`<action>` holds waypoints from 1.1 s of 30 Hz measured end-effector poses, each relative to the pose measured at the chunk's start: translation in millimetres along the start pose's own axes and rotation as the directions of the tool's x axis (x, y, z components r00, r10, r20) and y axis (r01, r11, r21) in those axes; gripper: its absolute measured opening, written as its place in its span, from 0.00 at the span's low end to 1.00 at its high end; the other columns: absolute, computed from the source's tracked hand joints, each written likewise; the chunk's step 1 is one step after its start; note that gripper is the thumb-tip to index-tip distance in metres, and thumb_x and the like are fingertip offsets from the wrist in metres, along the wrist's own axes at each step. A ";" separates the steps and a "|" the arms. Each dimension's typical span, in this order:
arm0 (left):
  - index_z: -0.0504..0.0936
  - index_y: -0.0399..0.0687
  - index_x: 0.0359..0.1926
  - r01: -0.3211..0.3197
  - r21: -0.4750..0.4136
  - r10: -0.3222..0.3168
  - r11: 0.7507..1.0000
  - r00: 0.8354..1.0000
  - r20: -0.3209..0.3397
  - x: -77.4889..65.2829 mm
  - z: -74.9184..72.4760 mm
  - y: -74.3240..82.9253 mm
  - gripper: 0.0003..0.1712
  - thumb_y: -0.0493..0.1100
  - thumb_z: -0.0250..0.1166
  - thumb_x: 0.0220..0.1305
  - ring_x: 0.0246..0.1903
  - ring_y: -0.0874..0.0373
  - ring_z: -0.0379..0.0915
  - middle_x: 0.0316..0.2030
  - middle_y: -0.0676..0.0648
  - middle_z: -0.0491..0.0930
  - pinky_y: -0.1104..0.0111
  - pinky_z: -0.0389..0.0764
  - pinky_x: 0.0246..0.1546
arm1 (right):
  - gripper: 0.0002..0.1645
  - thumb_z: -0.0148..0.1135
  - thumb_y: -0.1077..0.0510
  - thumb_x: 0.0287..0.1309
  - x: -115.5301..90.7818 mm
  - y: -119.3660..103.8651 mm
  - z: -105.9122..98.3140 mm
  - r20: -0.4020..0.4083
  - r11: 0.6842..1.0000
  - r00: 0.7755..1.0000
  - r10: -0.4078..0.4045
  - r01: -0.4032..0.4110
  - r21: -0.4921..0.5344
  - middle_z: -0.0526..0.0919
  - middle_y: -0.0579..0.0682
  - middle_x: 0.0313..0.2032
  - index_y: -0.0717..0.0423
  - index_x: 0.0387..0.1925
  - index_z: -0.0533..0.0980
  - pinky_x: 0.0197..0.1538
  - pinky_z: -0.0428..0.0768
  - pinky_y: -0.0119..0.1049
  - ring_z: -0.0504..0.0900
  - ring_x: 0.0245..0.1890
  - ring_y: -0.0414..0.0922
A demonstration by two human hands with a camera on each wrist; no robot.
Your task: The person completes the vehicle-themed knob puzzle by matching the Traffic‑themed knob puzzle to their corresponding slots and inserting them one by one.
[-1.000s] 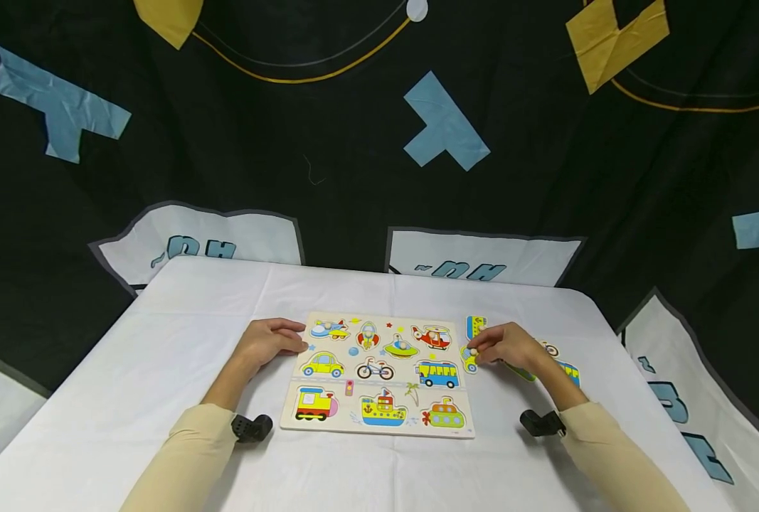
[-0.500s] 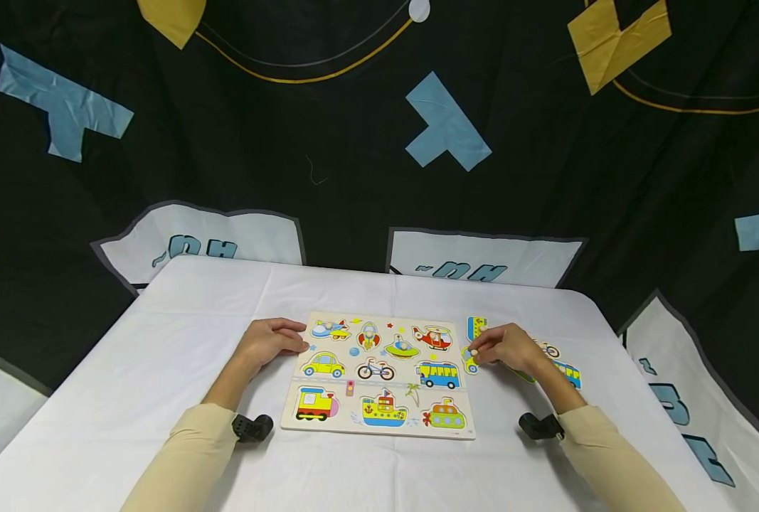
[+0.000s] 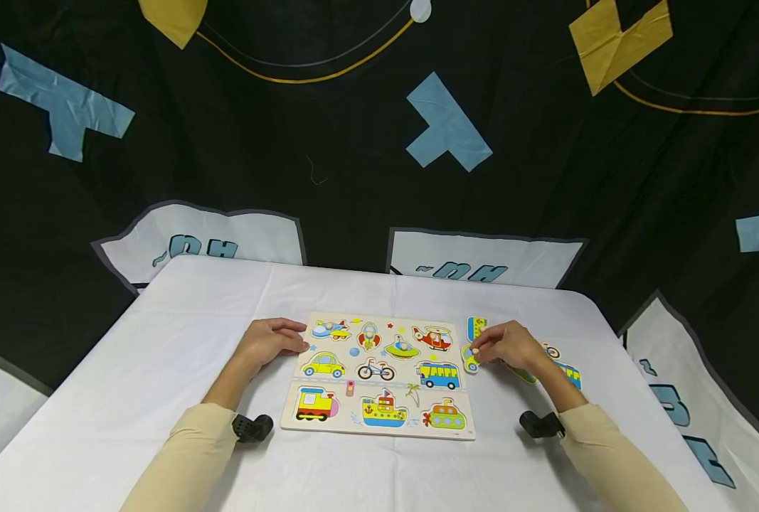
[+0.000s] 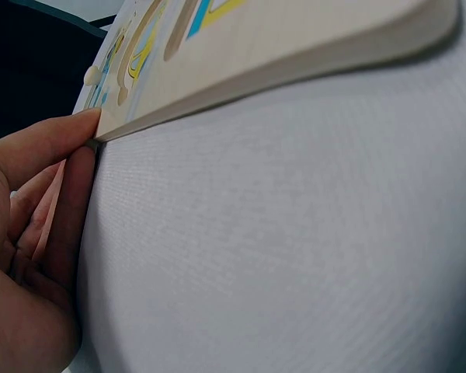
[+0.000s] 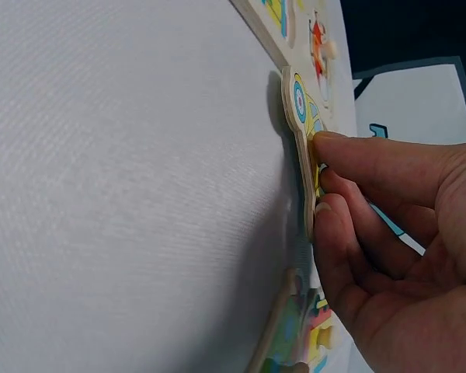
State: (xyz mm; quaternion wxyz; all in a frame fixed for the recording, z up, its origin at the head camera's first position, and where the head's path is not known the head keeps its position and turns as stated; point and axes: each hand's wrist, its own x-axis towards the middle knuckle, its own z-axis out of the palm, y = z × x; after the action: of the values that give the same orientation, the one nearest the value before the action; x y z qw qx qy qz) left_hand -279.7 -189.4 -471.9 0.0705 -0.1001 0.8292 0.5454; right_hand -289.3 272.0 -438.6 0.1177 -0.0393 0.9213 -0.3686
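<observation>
A wooden puzzle board (image 3: 350,380) printed with vehicles lies on the white table. My left hand (image 3: 269,345) is at its left edge; in the left wrist view a thumb and finger (image 4: 78,175) pinch that edge. Beside the board's right edge, my right hand (image 3: 508,346) pinches a yellow car puzzle piece (image 3: 469,360). The right wrist view shows this car piece (image 5: 299,116) tipped up, with its wooden side facing the camera; the fingertips hide part of its printed face. Just behind it lies a boat piece (image 3: 476,326).
More pieces lie right of the right hand: a bicycle (image 3: 550,350), a blue bus (image 3: 570,374) and a green piece (image 3: 525,375), partly covered by hand and forearm. Pieces with knobs, such as the helicopter (image 3: 435,338), sit in the board's back row. A black curtain (image 3: 347,192) hangs behind.
Almost nothing differs. The right hand has risen very slightly with its fingers on the car piece; the left hand and the board stay in place.
</observation>
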 end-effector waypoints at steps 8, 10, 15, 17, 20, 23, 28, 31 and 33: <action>0.85 0.44 0.55 -0.004 0.017 0.004 1.000 1.000 -0.004 0.0 -0.1 0.0 0.27 0.43 0.78 0.52 0.35 0.59 0.83 0.31 0.51 0.89 0.71 0.78 0.39 | 0.13 0.78 0.56 0.48 0.3 -11.1 -3.8 -0.004 0.999 1.000 -0.009 0.009 -0.031 0.87 0.49 0.34 0.54 0.37 0.87 0.32 0.75 0.37 0.77 0.31 0.46; 0.85 0.45 0.55 -0.002 0.019 0.003 1.000 1.000 -0.005 0.1 0.0 -0.2 0.27 0.43 0.78 0.52 0.35 0.59 0.83 0.31 0.51 0.89 0.71 0.78 0.40 | 0.13 0.79 0.56 0.47 0.8 -15.5 -3.7 0.002 1.000 1.000 -0.011 0.011 -0.023 0.86 0.48 0.32 0.54 0.37 0.87 0.31 0.75 0.37 0.77 0.31 0.46; 0.85 0.45 0.55 0.012 0.028 -0.011 1.000 1.000 -0.012 0.1 0.5 -0.2 0.27 0.44 0.78 0.52 0.35 0.59 0.83 0.31 0.51 0.89 0.69 0.78 0.42 | 0.13 0.79 0.57 0.45 3.1 -26.5 0.0 0.014 0.999 0.999 -0.046 0.046 -0.006 0.86 0.47 0.29 0.55 0.35 0.87 0.35 0.76 0.37 0.78 0.31 0.44; 0.85 0.45 0.55 0.016 0.020 -0.016 1.000 1.000 -0.011 0.2 0.6 -0.2 0.28 0.44 0.78 0.52 0.35 0.59 0.83 0.31 0.51 0.89 0.69 0.78 0.42 | 0.13 0.79 0.57 0.45 4.0 -30.8 2.5 0.016 0.998 0.998 -0.065 0.065 -0.008 0.86 0.47 0.29 0.55 0.35 0.87 0.35 0.77 0.37 0.78 0.30 0.44; 0.85 0.44 0.55 0.019 0.003 -0.019 1.000 1.000 -0.007 0.4 0.6 -0.2 0.28 0.44 0.78 0.52 0.34 0.59 0.84 0.31 0.50 0.89 0.70 0.79 0.40 | 0.13 0.79 0.58 0.45 5.1 -37.6 7.3 0.019 0.996 0.996 -0.088 0.087 0.011 0.86 0.47 0.28 0.56 0.34 0.86 0.35 0.77 0.38 0.78 0.29 0.43; 0.85 0.44 0.55 0.019 -0.007 -0.019 1.000 1.000 -0.005 0.7 0.5 -0.2 0.27 0.43 0.78 0.52 0.33 0.59 0.84 0.30 0.50 0.89 0.71 0.80 0.38 | 0.12 0.79 0.59 0.45 7.1 -43.9 13.5 0.020 0.994 0.994 -0.105 0.104 0.045 0.85 0.47 0.27 0.58 0.33 0.86 0.35 0.76 0.37 0.78 0.29 0.44; 0.85 0.44 0.55 0.014 -0.005 -0.014 1.000 1.000 -0.010 0.6 0.3 -0.6 0.27 0.43 0.78 0.52 0.33 0.60 0.83 0.30 0.51 0.89 0.72 0.79 0.38 | 0.11 0.80 0.59 0.45 12.1 -54.3 25.7 0.022 0.991 0.992 -0.125 0.124 0.044 0.84 0.47 0.27 0.56 0.32 0.86 0.36 0.73 0.36 0.77 0.32 0.44; 0.85 0.44 0.55 0.011 0.000 -0.011 1.000 1.000 -0.011 -0.3 0.4 -0.4 0.27 0.43 0.78 0.53 0.33 0.60 0.83 0.31 0.51 0.89 0.71 0.80 0.39 | 0.10 0.80 0.57 0.45 15.2 -61.5 33.7 0.032 0.992 0.991 -0.127 0.126 0.026 0.84 0.47 0.27 0.54 0.31 0.86 0.38 0.72 0.36 0.77 0.33 0.44; 0.85 0.44 0.55 0.011 -0.001 -0.011 1.000 1.000 -0.011 -1.1 0.4 0.0 0.27 0.43 0.78 0.53 0.34 0.60 0.83 0.31 0.51 0.88 0.71 0.80 0.39 | 0.10 0.80 0.56 0.46 16.6 -66.8 39.3 0.047 0.993 0.992 -0.120 0.120 0.018 0.84 0.46 0.26 0.53 0.31 0.86 0.38 0.72 0.36 0.78 0.33 0.44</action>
State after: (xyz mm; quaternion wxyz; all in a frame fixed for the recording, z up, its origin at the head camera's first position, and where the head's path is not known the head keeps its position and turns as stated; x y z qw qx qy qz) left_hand -278.6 -189.0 -471.8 0.0690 -0.1076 0.8286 0.5451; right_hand -296.7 194.6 -423.3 0.1177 -0.1026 0.9114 -0.3807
